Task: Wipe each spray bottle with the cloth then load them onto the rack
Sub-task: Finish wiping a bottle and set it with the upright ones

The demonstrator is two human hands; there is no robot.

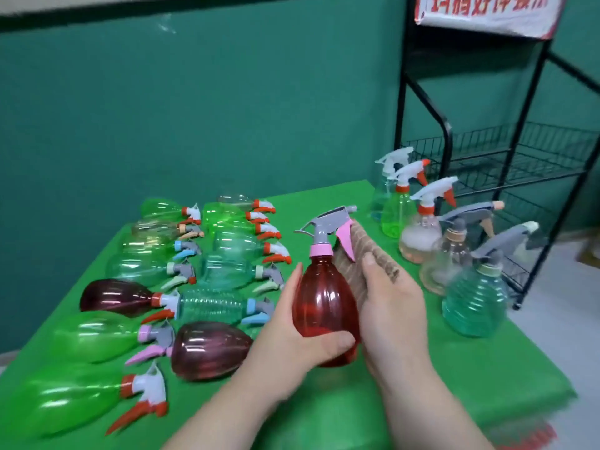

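Fingers of left hand [292, 329] curling round red bottle [321, 297], right hand [393, 313] pinching brown cloth [363, 248] between thumb and fingers against it, bottle contents unclear

- Sign [487, 11]: a white banner fixed across the top of the black wire rack [532, 92], at the upper right of the head view.
- Lettering: one row of large red Chinese characters on the white ground.
- Legibility: the frame edge crops the upper part of the row. The middle characters read "好评". The remaining characters are blurred and cannot be read reliably.
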